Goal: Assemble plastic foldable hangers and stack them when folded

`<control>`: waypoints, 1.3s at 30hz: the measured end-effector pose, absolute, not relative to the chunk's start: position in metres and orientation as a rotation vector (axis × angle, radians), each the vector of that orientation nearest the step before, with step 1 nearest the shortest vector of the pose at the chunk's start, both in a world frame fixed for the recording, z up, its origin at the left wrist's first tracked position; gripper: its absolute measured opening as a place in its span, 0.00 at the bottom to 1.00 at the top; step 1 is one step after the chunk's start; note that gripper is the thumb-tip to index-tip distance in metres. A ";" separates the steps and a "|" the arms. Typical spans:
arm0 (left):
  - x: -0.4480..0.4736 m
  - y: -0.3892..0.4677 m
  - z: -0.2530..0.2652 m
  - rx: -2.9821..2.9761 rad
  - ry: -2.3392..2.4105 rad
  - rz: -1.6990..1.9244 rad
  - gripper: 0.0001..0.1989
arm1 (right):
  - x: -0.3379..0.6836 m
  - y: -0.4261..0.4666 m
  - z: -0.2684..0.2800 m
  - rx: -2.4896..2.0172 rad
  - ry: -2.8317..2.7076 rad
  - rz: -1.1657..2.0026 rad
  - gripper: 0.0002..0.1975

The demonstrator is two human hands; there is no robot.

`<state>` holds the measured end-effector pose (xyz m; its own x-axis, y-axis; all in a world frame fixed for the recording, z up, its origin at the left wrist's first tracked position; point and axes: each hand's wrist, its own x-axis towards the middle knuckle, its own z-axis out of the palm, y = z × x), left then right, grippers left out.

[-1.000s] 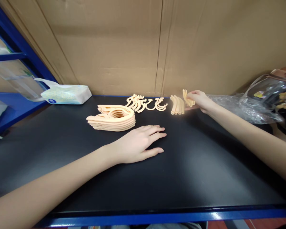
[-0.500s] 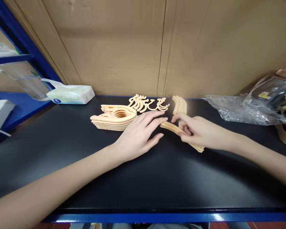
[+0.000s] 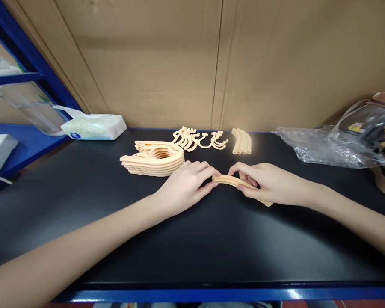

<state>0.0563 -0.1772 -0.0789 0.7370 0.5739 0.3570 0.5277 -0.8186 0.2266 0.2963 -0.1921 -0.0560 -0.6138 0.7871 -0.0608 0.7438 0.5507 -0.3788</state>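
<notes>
A curved beige plastic hanger arm piece (image 3: 229, 180) is held between both hands just above the black tabletop. My left hand (image 3: 189, 184) pinches its left end between thumb and fingers. My right hand (image 3: 259, 182) grips it nearer the right end, thumb in front and fingers behind; part of the piece is hidden there. Left of my left hand lies a stack of beige folding hanger bodies (image 3: 154, 164). Behind the hands rest several loose beige hanger hooks (image 3: 188, 139) and a row of similar curved pieces (image 3: 242, 142).
A tissue pack (image 3: 94, 126) lies at the back left, beside a blue shelf frame (image 3: 28, 79). Crumpled clear plastic bags (image 3: 327, 145) lie at the back right. Cardboard (image 3: 147, 64) stands behind the black table (image 3: 192, 252), which has a blue front edge.
My left hand has closed from spread fingers onto the left end of the curved piece. My right hand has kept its grip, and the piece has turned slightly toward level.
</notes>
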 end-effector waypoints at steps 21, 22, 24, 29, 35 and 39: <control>0.064 -0.173 -0.081 2.774 1.013 0.598 0.07 | 0.302 -0.191 -0.058 -1.371 -2.662 0.360 0.24; 0.064 -0.174 -0.081 2.780 1.032 0.601 0.07 | 0.303 -0.192 -0.059 -1.364 -2.659 0.344 0.24; 0.063 -0.174 -0.081 2.793 1.080 0.605 0.07 | 0.304 -0.192 -0.061 -1.353 -2.636 0.342 0.22; 0.062 -0.176 -0.080 2.882 1.112 0.597 0.10 | 0.303 -0.192 -0.068 -1.323 -2.559 0.379 0.19; 0.061 -0.178 -0.080 3.031 1.150 0.578 0.09 | 0.298 -0.188 -0.066 -1.274 -2.563 0.272 0.20; 0.061 -0.180 -0.080 3.107 1.218 0.562 0.10 | 0.294 -0.165 -0.051 -1.284 -2.551 0.158 0.17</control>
